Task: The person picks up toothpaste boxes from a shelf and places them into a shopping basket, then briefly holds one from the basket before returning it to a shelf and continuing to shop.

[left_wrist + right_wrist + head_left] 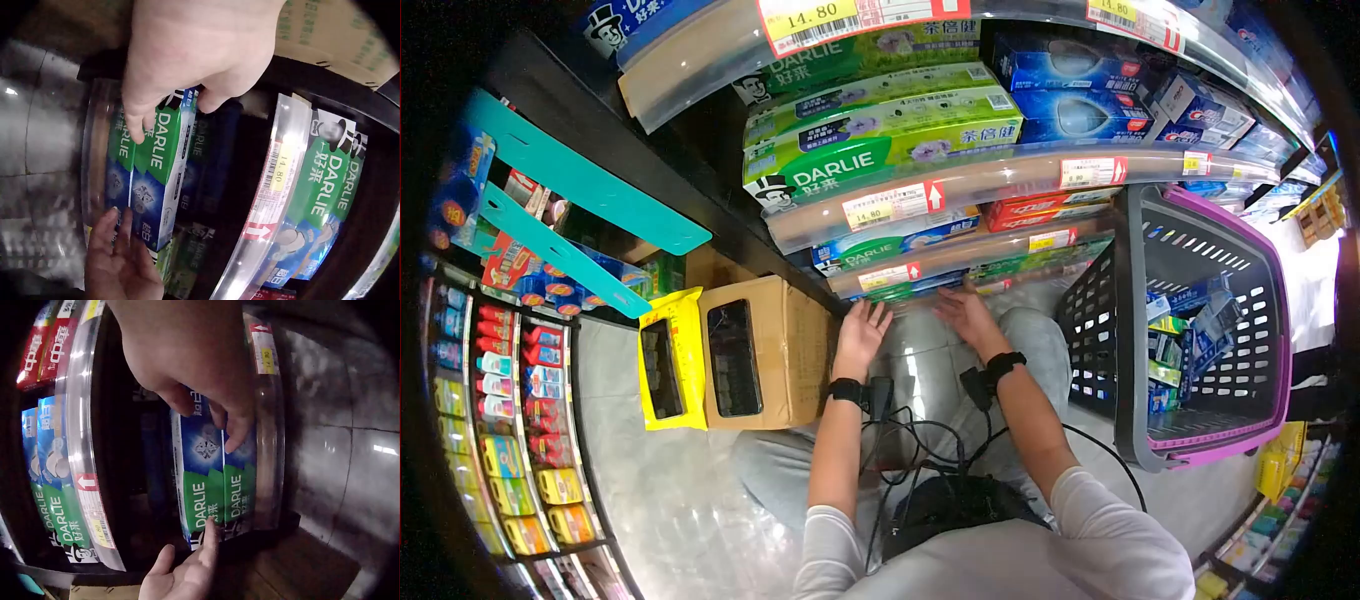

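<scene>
Two green-and-blue Darlie toothpaste boxes [156,181] lie side by side on the lowest shelf behind a clear rail. My left hand [169,112] touches one end of them with straight fingers, and my right hand [206,419] touches the other end. The same boxes [215,487] appear in the right wrist view, with my left hand's fingertips [209,534] against their near end. In the head view, both hands reach forward to the bottom shelf with spread fingers, the left hand [865,318] beside the right hand [960,305]. Neither hand is curled round a box.
More Darlie boxes [880,150] and blue and red toothpaste boxes fill the shelves above, behind price rails [960,190]. A grey and purple basket [1280,330] holding several packs stands on the right. A cardboard box [785,350] and a yellow box [668,360] sit on the left.
</scene>
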